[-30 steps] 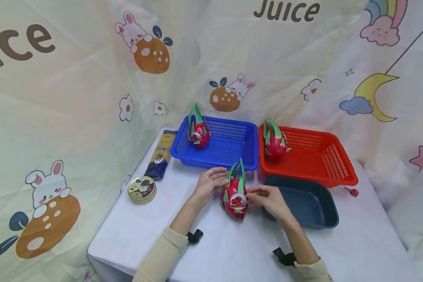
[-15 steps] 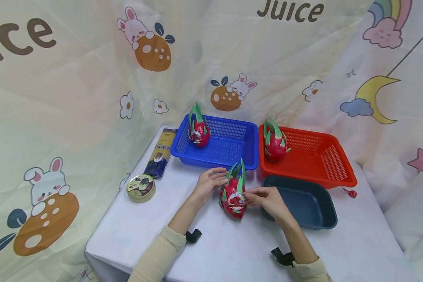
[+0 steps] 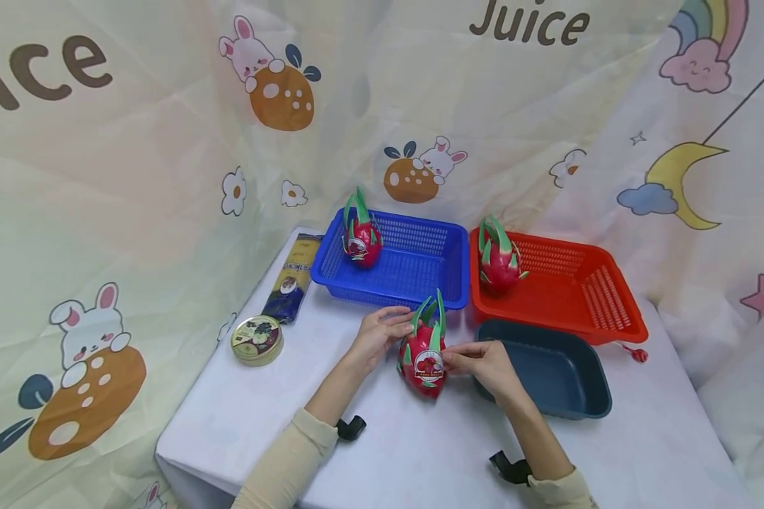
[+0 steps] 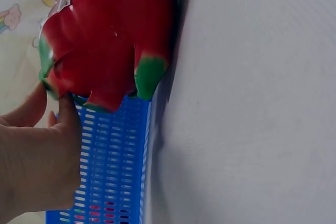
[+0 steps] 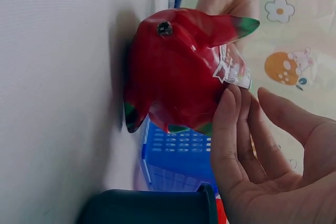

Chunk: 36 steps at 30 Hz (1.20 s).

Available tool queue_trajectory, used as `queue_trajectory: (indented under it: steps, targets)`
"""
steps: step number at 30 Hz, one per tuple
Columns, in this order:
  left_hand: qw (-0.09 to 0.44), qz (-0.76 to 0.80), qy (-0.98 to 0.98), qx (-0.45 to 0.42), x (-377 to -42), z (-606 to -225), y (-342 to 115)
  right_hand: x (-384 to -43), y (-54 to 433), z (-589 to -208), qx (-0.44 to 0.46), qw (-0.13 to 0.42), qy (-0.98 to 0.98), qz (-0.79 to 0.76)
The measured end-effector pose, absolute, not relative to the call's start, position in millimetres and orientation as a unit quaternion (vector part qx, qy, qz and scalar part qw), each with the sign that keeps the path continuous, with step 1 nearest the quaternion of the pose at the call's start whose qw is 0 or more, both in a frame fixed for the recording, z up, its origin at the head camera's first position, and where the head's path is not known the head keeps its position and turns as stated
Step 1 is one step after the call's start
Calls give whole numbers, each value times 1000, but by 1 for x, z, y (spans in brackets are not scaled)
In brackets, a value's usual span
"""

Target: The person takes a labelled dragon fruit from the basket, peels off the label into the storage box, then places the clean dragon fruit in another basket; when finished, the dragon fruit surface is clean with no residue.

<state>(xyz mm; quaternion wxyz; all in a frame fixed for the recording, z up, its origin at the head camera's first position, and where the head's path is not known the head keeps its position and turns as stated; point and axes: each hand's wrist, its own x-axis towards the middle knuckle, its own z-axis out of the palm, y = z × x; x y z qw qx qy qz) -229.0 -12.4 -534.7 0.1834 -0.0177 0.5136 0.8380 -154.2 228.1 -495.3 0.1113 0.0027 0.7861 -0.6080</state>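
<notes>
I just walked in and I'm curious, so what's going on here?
A person is handling a dragon fruit with a round sticker, in front of the blue basket. Their left hand touches it near the green leaves, while the right hand has its fingertips at the sticker's edge; whether they pinch it is hard to tell. A second fruit sits in the blue basket, a third in the red basket.
</notes>
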Motion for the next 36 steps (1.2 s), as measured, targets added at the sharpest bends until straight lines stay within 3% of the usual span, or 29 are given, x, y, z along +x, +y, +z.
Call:
queue_trajectory:
  steps: [7,27,36]
  targets:
    - [181,835,520,-13,-228,-534,-11,-154,226,-497,4,102,808,-580]
    - [174,845,505,-35,-223,-537,-8,-160,237,-501,-26,142,809,-570]
    - [172,849,499,-30,-225,-532,-7,-161,228,-496,-9,111,819,-563]
